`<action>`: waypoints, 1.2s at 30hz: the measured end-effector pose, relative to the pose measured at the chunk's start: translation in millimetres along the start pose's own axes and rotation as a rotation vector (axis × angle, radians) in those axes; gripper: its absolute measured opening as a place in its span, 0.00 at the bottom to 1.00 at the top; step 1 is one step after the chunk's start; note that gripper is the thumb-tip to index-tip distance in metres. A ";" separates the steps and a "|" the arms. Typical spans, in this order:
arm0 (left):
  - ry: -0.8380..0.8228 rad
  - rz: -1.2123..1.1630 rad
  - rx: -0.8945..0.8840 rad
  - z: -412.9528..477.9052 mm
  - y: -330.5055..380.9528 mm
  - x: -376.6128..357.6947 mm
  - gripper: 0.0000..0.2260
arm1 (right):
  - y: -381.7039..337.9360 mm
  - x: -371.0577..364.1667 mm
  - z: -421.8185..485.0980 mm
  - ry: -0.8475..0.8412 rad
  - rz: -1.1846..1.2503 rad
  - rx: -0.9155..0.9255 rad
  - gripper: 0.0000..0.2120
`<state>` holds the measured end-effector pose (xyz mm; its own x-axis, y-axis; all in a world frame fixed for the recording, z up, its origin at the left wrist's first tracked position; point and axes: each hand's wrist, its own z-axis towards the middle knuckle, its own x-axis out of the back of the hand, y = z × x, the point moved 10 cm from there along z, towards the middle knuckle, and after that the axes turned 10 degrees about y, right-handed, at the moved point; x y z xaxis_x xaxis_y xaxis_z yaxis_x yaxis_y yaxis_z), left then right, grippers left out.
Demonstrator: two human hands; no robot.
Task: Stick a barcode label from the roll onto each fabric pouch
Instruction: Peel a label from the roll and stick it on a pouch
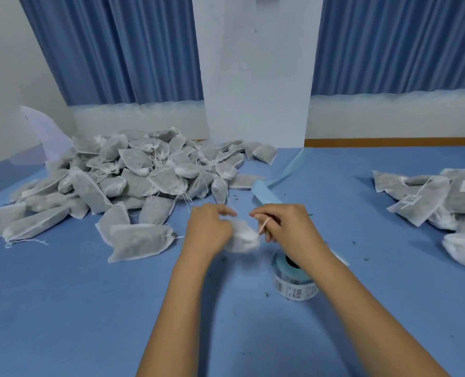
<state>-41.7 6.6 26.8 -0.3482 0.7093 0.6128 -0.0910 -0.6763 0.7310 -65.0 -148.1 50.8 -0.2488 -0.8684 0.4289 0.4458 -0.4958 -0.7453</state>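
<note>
One pouch (242, 238), left hand (208, 230) gripping, right hand (287, 227) pinching

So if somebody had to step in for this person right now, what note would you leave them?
Left hand grips a pouch just above the table.
Right hand pinches a pale strip beside it; too blurred to tell label from drawstring.
The label roll stands under the right forearm, its blue backing strip trailing away.
Done: labelled pouches heaped on the right.
Left: the held pouch shows no label, and the big unlabelled pile on the left waits.
</note>
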 end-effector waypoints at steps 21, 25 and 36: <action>-0.028 -0.444 -0.182 -3.0 45.3 -69.5 0.09 | 63.5 103.3 9.9 0.389 -0.062 0.150 0.04; -0.123 -0.409 -0.147 -7.3 41.0 -70.6 0.10 | 55.9 118.9 0.5 0.480 -0.236 0.317 0.03; -0.104 -0.877 -0.231 -23.5 70.1 -60.2 0.10 | 53.6 68.0 0.0 0.202 -0.306 0.321 0.04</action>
<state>-49.0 -88.2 34.0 0.0194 0.9946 -0.1024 -0.4719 0.0994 0.8761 -58.1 -233.7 40.0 -0.5572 -0.6827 0.4727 0.5611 -0.7292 -0.3917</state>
